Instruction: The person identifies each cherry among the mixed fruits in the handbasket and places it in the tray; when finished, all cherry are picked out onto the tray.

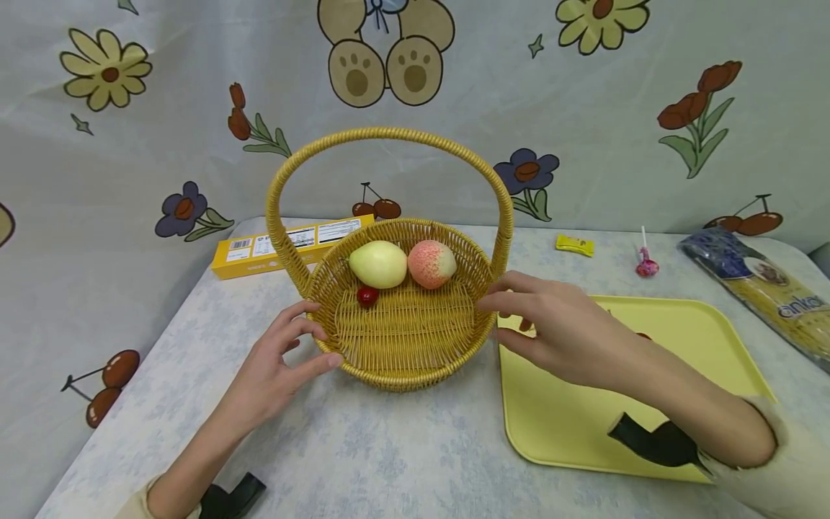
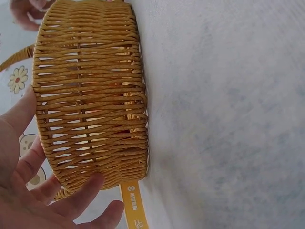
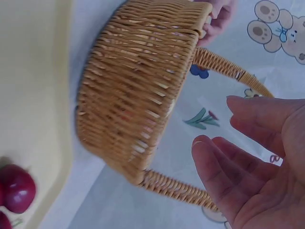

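Observation:
A yellow wicker basket [image 1: 405, 328] with a tall arched handle stands upright on the table. Inside it lie a pale yellow-green fruit [image 1: 378, 264], a pink-and-cream peach [image 1: 432, 264] and a small red cherry [image 1: 367, 296]. My left hand [image 1: 269, 378] is at the basket's left side, thumb tip touching the rim and fingers spread along the wall. Loosely bent and holding nothing, my right hand [image 1: 564, 328] hovers by the right rim; the right wrist view shows it apart from the wicker.
Right of the basket lies a yellow tray [image 1: 583, 425] with shiny red fruits [image 3: 18, 188], mostly hidden by my right arm. A long yellow box [image 1: 259, 252] lies behind left. A yellow packet [image 1: 574, 245], a lollipop [image 1: 646, 267] and a pasta bag [image 1: 772, 288] lie back right.

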`<state>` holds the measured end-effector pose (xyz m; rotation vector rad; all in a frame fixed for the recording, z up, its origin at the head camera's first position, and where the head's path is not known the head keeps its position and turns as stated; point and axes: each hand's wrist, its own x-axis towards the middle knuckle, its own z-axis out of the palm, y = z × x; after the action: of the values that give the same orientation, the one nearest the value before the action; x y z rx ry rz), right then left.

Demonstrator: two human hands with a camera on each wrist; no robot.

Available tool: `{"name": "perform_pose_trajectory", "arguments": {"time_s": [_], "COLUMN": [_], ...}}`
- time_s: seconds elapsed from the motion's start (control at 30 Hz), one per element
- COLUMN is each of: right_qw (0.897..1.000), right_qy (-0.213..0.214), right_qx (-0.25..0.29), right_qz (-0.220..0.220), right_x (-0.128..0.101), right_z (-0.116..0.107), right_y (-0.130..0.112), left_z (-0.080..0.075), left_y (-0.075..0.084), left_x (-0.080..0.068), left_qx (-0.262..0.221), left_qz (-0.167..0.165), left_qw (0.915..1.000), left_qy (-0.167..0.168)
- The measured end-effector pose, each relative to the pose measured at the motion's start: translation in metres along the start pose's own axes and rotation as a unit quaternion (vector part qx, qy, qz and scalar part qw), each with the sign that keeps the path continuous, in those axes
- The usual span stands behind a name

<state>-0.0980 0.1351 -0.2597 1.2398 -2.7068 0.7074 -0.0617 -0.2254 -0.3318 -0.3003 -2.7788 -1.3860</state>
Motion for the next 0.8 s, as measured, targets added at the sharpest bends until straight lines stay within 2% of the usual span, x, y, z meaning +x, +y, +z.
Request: {"name": "perform_pose_trajectory", "arguments": {"time_s": [0.17,0.43,0.6,0.8], "right_qw": [0.999,0.996,0.988,0.968], "right_qy": [-0.012,-0.048,-0.128,-0.238], "right_qx": [0.003,-0.002,-0.018,-0.047], "right_qz": [-0.046,-0.076,-0.078,-0.061], "right_x": [0.031,0.08,0.108,0.138], "right_z": [0.006,0.015,0.02,0.027], "right_y": [-0.004,-0.006,-0.012,-0.019], "left_z": [0.0,-0.001,-0.001,0.0], "left_y": [0.0,0.001,0.001,0.002], "left_x": [0.0,0.0,0.0,0.0], "left_qx": [0.008,0.009,0.012,0.011], "left_qz": [0.001,0.002,-0.003,-0.007], "left_qw": [1.0,1.0,0.9999,0.9999], "left_qy": [0.001,-0.001,-0.001,-0.005]}}
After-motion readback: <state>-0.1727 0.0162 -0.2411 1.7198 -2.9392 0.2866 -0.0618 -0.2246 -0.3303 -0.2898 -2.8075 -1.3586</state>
